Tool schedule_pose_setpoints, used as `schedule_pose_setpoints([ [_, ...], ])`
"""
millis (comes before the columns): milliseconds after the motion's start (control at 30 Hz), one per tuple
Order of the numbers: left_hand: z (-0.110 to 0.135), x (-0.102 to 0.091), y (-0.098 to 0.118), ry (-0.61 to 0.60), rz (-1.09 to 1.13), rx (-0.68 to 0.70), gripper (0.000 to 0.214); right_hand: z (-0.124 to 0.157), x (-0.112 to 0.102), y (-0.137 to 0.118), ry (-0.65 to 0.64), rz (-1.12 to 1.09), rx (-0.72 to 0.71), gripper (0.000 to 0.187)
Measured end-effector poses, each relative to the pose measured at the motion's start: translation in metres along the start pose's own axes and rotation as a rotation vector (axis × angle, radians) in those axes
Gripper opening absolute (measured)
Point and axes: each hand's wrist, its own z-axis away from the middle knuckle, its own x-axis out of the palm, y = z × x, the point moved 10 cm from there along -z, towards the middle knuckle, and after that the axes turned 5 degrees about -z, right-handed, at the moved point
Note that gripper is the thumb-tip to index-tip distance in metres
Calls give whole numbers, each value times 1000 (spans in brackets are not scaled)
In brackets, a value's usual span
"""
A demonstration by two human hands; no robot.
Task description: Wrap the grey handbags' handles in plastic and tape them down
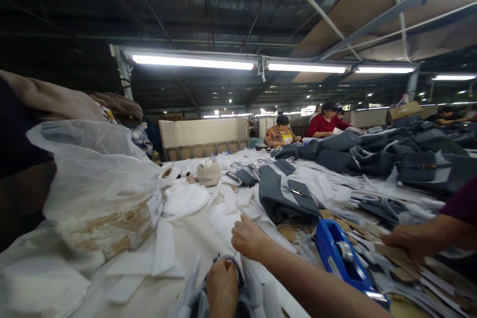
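At the bottom middle, my left hand is closed on a dark grey bag with white padding strips around it; most of the bag is hidden below the frame. My right hand is raised just above and to the right, fingers closed in a pinch. A thin pale line shows between the two hands, too small to make out. Beyond my right hand lies a dark grey bag with a flap and metal clasp. The blue tape dispenser stands to the right of my forearm.
At right, another person's hand touches cardboard pieces. A clear plastic bag with brown contents stands at left. White foam pieces and a small beige pouch lie about. Grey bags are heaped at far right; several people sit behind.
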Motion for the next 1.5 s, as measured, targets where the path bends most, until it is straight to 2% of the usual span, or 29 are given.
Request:
schedule_pose_setpoints([
  [167,7,-24,20,31,76,82,13,-3,-12,-27,-25,178,-17,16],
  [333,9,-21,18,-45,362,106,22,7,-9,-36,-30,100,129,6],
  [500,24,-26,11,-75,666,49,28,32,-3,-22,-4,-188,297,9],
  [600,34,-36,10,-66,752,14,27,47,1,2,6,-415,449,20],
  [667,39,-39,9,-76,774,-11,30,56,13,12,-33,-610,552,22],
  [800,45,-35,3,-131,797,-36,33,74,41,4,-78,-1023,695,22],
  [933,52,-31,-8,-164,781,-54,35,86,58,-4,0,-1283,793,18],
  [1033,59,-29,-12,-189,770,-62,38,88,64,-1,86,-1393,838,19],
  [1267,71,-28,-6,-205,773,-34,46,83,68,-5,263,-1580,872,16],
  [1400,68,-23,-12,-170,783,-92,55,78,69,-21,263,-1660,820,13],
  [1500,62,-22,-19,-109,780,-143,52,76,64,-33,237,-1691,748,13],
])
